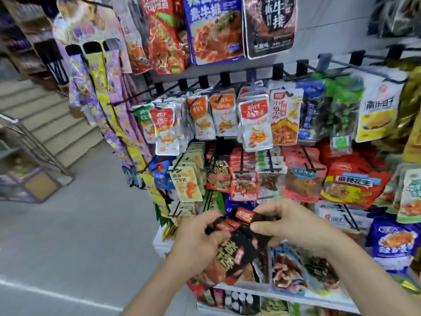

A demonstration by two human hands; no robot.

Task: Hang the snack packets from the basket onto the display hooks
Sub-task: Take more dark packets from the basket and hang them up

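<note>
both forearms reach in from the bottom edge. the left hand (pixel 200 240) grips a fanned bunch of black snack packets (pixel 237 249) from the side, its fingers (pixel 205 221) curled round their upper edges. the right hand (pixel 296 226) meets it from the other side, its thumb and fingers (pixel 270 208) pinching the top of the uppermost packet, which has a red label (pixel 245 216). the bunch is held in the air between the two hands, in front of the rack's lower rows and not on any hook.

just below the hands a white shelf (pixel 284 295) carries more packets, with small bottles under it. behind the hands, black wire hooks (pixel 238 172) stick out from the rack, crowded with red, cream and blue packets. one row higher hang silver-and-orange packets (pixel 255 124), and above those are large bags (pixel 214 30) in red, blue and dark colours.

to the left lies grey floor (pixel 79 236), with a metal-frame trolley (pixel 34 151) on it and steps (pixel 45 115) further back.
</note>
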